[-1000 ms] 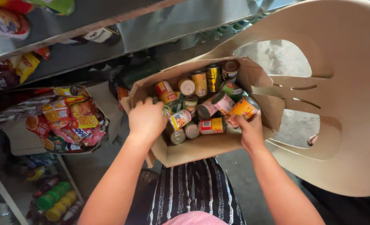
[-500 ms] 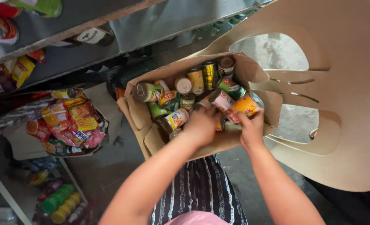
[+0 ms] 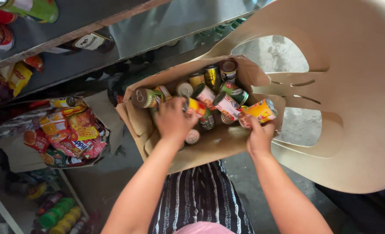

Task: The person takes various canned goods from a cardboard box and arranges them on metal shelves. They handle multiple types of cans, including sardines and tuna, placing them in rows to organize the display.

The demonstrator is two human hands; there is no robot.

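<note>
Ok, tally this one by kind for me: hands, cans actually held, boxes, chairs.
Hands: 2, left hand and right hand
Cans held: 2, yellow can in the left hand, orange can in the right hand
Boxes: 1, box, holding more loose cans
Chairs: 1, chair
Total: 6

arms: bare, no sleeves | skirt (image 3: 201,199): blk/wht stripes (vertical) | top (image 3: 201,228): pink
</note>
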